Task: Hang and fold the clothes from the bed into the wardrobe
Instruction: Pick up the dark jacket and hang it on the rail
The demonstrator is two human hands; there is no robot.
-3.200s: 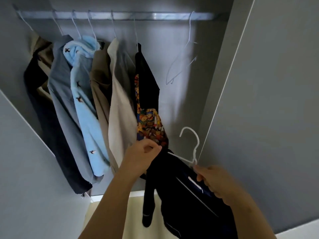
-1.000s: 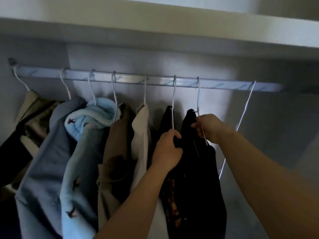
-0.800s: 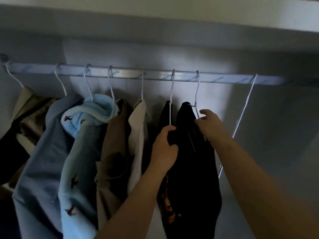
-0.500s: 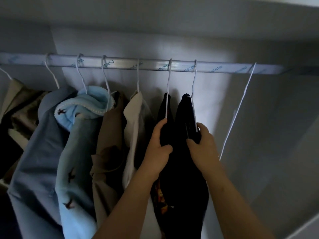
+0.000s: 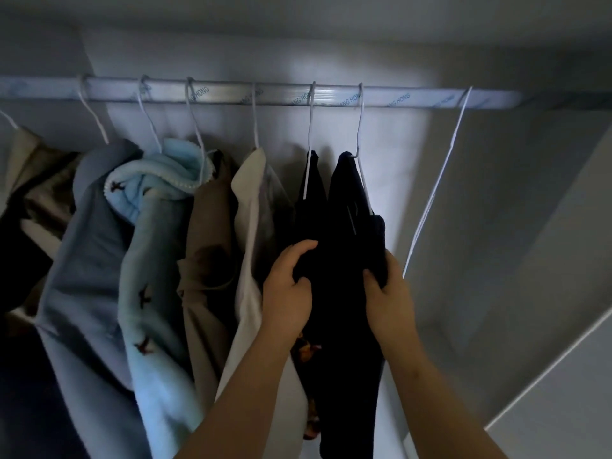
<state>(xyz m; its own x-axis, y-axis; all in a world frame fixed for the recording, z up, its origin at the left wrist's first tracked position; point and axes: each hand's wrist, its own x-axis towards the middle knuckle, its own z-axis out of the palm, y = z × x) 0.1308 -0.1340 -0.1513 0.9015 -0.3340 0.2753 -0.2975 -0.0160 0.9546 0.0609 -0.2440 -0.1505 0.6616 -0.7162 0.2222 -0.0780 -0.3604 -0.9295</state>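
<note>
Pinching the navy garment [image 5: 344, 226] from both sides, the hands are holding it partway down. The left hand [image 5: 288, 293] is curling fingers and thumb round a fold at its left edge, and the right hand [image 5: 387, 296] is clamping a thick, bunched roll of cloth at its right edge. The garment is hanging limp and matte from a thin white wire hanger [image 5: 359, 127], which is hooking over the round metal rail [image 5: 231, 94] inside the wardrobe. Just left, a black garment with an orange print [image 5: 311, 193] is drooping against it. Further left, smooth cream cloth [image 5: 251, 200], tan cloth [image 5: 205, 243] and a fuzzy pale-blue fleece [image 5: 155, 260] are hanging. To the right, a bare wire hanger [image 5: 437, 180] is dangling aslant.
</note>
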